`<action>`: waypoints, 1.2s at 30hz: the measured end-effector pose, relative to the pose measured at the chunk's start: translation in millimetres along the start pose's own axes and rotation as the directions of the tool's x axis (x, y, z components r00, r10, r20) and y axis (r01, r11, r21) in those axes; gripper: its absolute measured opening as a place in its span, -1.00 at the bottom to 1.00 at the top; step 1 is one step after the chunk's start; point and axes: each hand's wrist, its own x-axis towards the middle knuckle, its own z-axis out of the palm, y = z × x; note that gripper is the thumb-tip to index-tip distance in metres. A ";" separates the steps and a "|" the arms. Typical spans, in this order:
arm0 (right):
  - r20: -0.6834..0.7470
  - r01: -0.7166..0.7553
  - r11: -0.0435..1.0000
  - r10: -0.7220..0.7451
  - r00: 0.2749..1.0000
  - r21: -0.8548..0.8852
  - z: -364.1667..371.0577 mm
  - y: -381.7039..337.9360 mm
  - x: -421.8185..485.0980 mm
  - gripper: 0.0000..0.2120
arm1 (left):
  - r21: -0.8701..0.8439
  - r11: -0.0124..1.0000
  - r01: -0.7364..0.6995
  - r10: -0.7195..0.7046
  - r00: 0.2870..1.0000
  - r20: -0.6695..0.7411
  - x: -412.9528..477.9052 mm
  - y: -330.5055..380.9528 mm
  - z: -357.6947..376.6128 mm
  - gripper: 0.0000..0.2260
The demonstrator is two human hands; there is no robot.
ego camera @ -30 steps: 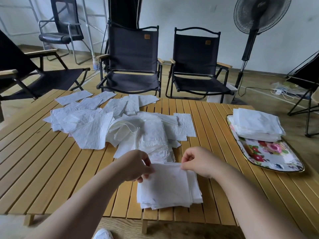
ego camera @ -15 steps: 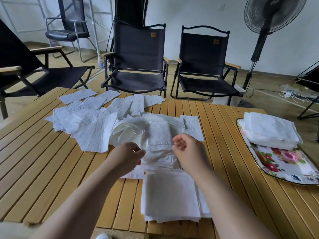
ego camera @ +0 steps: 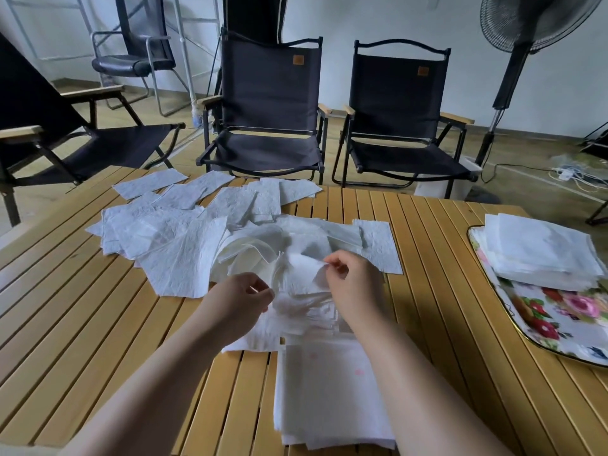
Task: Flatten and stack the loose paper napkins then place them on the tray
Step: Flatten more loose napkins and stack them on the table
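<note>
— White and thin, the crumpled paper napkin (ego camera: 304, 269) is pinched at its upper corner by the right hand (ego camera: 353, 287). It lies on top of the loose heap of white embossed napkins (ego camera: 184, 245), just beyond the flat stack of smoothed white napkins (ego camera: 332, 393) near the table edge.

— And the left hand (ego camera: 238, 302)?

— Thumb and fingertip are pressed together at the napkin's left side; I think it grips an edge, but the paper hides the contact.

— How will it handle?

— Very light and soft, I judge, with no stiffness, and easy to tear. Better to take two opposite corners and pull gently outward, not in the middle.

— What is around the flat stack?

— The slatted yellow wooden table (ego camera: 98, 324) carries everything. To the right of the stack, well apart, the flowered oval tray with a gold rim (ego camera: 566, 327) already holds a pile of folded white napkins (ego camera: 539, 255).
</note>
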 end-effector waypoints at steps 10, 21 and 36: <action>0.492 -0.513 0.517 0.191 0.850 0.685 -74.1 -29.6 -26.6 -0.82 | -0.562 0.823 0.079 0.057 0.974 0.221 -18.8 27.8 -6.5 -0.56; 0.822 -0.323 0.930 0.320 0.471 -0.178 -126.6 -7.6 -56.5 -0.85 | -0.065 0.996 -0.052 0.075 0.902 0.426 -46.5 30.2 18.1 -0.84; 0.171 -0.191 0.975 0.209 0.963 -0.117 -59.4 -6.4 -33.7 -0.84 | 0.216 0.975 -0.061 0.045 0.996 0.078 -28.5 22.1 10.1 -0.80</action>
